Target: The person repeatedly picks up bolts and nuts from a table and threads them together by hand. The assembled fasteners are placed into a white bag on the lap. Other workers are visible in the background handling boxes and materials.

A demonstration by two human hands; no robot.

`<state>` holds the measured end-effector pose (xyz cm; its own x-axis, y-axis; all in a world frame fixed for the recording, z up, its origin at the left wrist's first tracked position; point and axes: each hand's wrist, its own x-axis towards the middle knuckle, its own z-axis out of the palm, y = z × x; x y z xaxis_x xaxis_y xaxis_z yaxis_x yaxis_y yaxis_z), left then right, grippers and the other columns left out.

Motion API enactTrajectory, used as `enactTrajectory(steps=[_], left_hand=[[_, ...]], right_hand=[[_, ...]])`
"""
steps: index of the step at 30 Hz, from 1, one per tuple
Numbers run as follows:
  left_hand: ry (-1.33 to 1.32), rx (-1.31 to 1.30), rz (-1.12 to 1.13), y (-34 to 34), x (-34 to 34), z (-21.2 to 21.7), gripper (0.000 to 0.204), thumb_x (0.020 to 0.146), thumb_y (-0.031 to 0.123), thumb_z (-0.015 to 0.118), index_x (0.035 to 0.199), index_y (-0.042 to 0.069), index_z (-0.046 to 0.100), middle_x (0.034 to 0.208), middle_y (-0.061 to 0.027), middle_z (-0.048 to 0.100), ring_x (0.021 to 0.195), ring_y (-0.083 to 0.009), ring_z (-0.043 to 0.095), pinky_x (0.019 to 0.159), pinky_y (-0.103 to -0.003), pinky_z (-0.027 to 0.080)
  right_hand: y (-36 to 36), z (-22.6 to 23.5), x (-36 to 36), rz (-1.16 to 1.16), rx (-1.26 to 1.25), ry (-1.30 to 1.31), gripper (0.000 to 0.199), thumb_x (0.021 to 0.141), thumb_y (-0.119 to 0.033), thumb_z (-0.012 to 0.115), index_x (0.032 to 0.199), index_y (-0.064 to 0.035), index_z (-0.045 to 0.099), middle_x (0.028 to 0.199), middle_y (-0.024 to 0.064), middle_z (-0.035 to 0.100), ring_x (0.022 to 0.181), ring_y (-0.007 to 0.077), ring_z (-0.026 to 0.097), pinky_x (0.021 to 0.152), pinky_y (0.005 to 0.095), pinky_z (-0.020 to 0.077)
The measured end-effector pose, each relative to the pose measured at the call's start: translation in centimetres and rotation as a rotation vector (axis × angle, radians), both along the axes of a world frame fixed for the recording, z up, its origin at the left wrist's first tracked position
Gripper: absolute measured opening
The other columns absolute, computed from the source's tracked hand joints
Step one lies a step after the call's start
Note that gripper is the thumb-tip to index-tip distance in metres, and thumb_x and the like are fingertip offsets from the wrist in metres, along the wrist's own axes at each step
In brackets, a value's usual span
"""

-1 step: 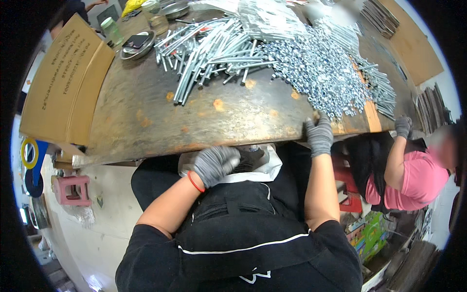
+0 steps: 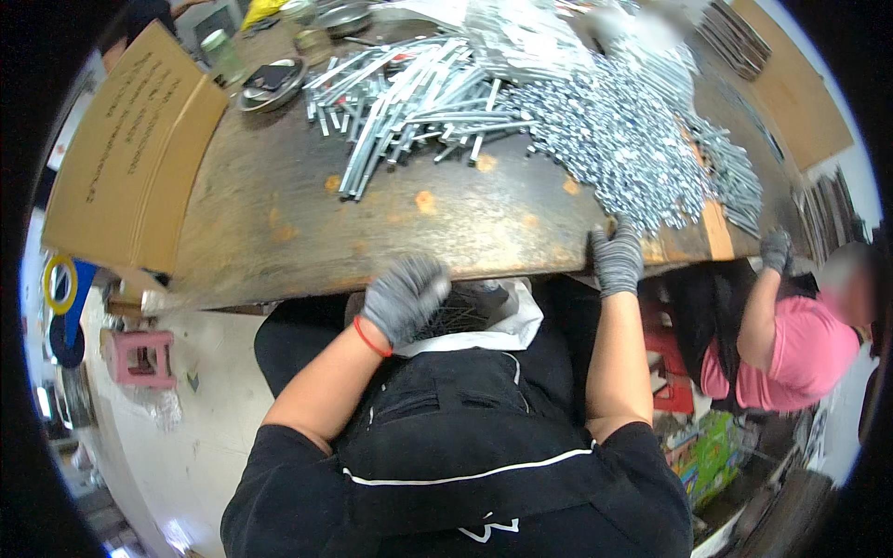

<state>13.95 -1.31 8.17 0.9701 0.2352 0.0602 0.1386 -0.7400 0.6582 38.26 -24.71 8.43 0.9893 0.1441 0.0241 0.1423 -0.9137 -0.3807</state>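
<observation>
My left hand [image 2: 406, 299], in a grey striped knit glove with a red band at the wrist, is above an opened white bag [image 2: 514, 325] on my lap. Its fingers are curled and a little blurred, and whatever they hold is hidden. Dark contents show inside the bag. At the table's front edge, my right hand [image 2: 617, 260], gloved alike, has its fingers bent together beside the near edge of a large heap of small shiny metal nuts [image 2: 623, 139]. Anything between those fingertips cannot be made out. Long silvery bolts [image 2: 400, 112] lie piled left of the nuts.
A cardboard box [image 2: 121, 158] stands on the left of the worn table [image 2: 307, 232]. Behind are a metal bowl [image 2: 270, 88] with a phone and clear plastic bags [image 2: 521, 37]. More bolts [image 2: 730, 177] lie at right. A co-worker in pink [image 2: 800, 349] sits there, a gloved hand at the table.
My left hand has risen slightly from the bag toward the table edge. My right hand stays by the nuts. The whole view has shifted a little.
</observation>
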Motion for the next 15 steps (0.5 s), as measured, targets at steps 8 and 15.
enactTrajectory(steps=[8,15], left_hand=[[0.239,0.265,0.752,14.2,6.0,1.1,0.04,0.084,0.036,0.057,0.111,0.006,0.059,0.108,-0.0206,0.059,0.102,-0.0356,0.056,0.088,-0.042,0.043],[0.073,-0.012,0.721,16.8,4.7,-0.8,0.042,0.087,0.04,0.051,0.106,0.003,0.06,0.105,-0.0201,0.062,0.096,-0.0355,0.058,0.084,-0.04,0.044]], right_hand=[[2.1,-1.0,1.1,0.004,-0.045,-0.08,0.036,0.082,-0.031,0.059,0.11,-0.0082,0.058,0.097,0.0206,0.062,0.09,0.0361,0.06,0.079,0.0452,0.0474],[0.2,-2.4,0.7,0.074,0.083,-0.204,0.033,0.084,-0.038,0.059,0.098,-0.008,0.06,0.093,0.0203,0.063,0.084,0.0362,0.06,0.074,0.0454,0.0466]])
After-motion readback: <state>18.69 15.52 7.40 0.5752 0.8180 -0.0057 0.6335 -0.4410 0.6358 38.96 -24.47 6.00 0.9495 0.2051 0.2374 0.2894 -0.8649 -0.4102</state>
